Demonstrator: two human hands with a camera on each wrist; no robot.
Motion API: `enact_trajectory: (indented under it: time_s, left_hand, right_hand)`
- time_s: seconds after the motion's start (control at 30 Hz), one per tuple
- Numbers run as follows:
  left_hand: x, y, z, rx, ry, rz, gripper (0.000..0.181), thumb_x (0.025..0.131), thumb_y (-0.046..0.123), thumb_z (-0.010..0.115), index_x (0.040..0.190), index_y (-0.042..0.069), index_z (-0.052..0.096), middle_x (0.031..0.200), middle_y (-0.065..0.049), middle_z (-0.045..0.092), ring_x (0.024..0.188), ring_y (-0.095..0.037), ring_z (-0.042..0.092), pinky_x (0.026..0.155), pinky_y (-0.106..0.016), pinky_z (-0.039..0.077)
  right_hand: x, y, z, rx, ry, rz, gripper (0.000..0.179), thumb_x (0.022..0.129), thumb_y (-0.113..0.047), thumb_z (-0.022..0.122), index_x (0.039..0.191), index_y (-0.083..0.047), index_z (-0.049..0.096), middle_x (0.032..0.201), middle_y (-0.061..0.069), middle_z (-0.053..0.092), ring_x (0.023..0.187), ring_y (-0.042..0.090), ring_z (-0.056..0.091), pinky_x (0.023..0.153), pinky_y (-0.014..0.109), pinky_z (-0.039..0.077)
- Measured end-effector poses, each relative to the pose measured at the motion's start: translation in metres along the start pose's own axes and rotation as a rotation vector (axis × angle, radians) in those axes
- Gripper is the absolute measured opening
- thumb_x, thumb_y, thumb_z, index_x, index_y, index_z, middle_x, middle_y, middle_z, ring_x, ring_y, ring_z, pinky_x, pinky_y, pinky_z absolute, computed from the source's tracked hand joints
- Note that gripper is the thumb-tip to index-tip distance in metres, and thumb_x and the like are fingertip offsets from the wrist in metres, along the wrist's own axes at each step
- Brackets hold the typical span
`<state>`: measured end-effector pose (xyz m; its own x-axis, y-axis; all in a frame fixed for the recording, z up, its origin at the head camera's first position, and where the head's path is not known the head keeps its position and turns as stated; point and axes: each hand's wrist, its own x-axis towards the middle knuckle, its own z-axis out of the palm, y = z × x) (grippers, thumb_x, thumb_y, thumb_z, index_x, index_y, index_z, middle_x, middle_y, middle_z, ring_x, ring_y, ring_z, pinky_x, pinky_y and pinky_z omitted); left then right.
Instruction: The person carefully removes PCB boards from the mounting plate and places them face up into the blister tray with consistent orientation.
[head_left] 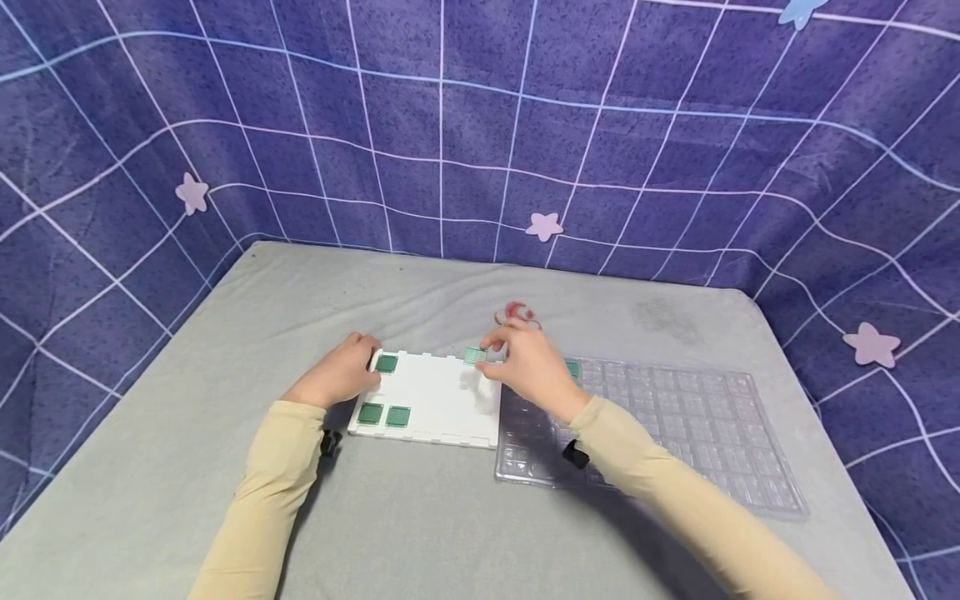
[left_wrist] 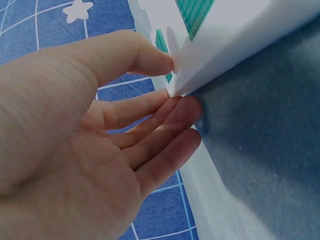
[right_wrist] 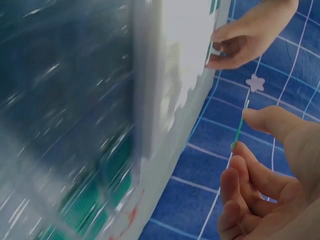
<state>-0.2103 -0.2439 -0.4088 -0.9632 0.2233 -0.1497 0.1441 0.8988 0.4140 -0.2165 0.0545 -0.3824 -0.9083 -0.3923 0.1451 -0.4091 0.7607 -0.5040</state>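
My right hand [head_left: 534, 367] pinches a small green circuit board [head_left: 474, 356] between thumb and index finger, over the right half of a white tray [head_left: 435, 392]. Seen edge-on in the right wrist view, the circuit board [right_wrist: 239, 127] looks thin. With thumb and fingers, my left hand [head_left: 339, 372] grips the tray's left edge near the far corner. One green board [head_left: 386, 364] lies in that far left corner. Two more, a green board [head_left: 371, 413] and its neighbour [head_left: 398, 416], lie side by side along the near edge.
To the right lies a clear plastic tray [head_left: 697, 408] with many small compartments, partly under my right forearm. A green board [head_left: 573, 367] shows at its far edge. Behind the white tray is a red shape [head_left: 517, 312]. A purple gridded curtain [head_left: 480, 125] borders the grey cloth-covered table [head_left: 420, 517].
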Motion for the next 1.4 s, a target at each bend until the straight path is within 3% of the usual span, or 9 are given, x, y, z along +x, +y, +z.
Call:
enact_trajectory:
  time_s: [0.2, 0.53, 1.03, 1.4]
  left_hand:
    - [0.0, -0.001, 0.001, 0.002, 0.006, 0.0, 0.056, 0.087, 0.007, 0.058, 0.137, -0.016, 0.049, 0.134, -0.034, 0.052, 0.119, -0.042, 0.056, 0.109, -0.057, 0.043]
    - [-0.001, 0.0, 0.0, 0.004, 0.009, -0.002, 0.057, 0.087, 0.007, 0.059, 0.137, -0.016, 0.049, 0.135, -0.035, 0.051, 0.122, -0.044, 0.055, 0.11, -0.057, 0.042]
    - [-0.002, 0.002, -0.002, 0.001, 0.029, 0.028, 0.057, 0.082, 0.005, 0.061, 0.133, -0.017, 0.051, 0.128, -0.034, 0.054, 0.113, -0.042, 0.057, 0.107, -0.056, 0.044]
    - [-0.003, 0.002, -0.003, -0.004, 0.022, 0.018, 0.057, 0.083, 0.006, 0.059, 0.135, -0.017, 0.05, 0.131, -0.035, 0.052, 0.118, -0.044, 0.056, 0.109, -0.058, 0.043]
  right_hand:
    - [-0.006, 0.021, -0.007, 0.02, 0.031, -0.012, 0.028, 0.083, -0.029, 0.083, 0.106, -0.013, 0.077, 0.099, 0.002, 0.068, 0.077, 0.013, 0.059, 0.069, 0.028, 0.049]
    - [-0.023, 0.053, -0.031, 0.04, 0.035, 0.062, 0.031, 0.085, -0.03, 0.081, 0.11, -0.012, 0.077, 0.102, 0.005, 0.067, 0.08, 0.016, 0.057, 0.068, 0.029, 0.046]
    - [-0.042, 0.113, -0.05, 0.003, 0.103, -0.012, 0.026, 0.082, -0.022, 0.083, 0.103, -0.008, 0.077, 0.095, 0.009, 0.069, 0.078, 0.018, 0.058, 0.068, 0.026, 0.045]
    - [-0.048, 0.148, -0.054, -0.017, 0.058, 0.02, 0.025, 0.084, -0.02, 0.082, 0.105, -0.008, 0.076, 0.096, 0.007, 0.068, 0.08, 0.02, 0.059, 0.067, 0.026, 0.045]
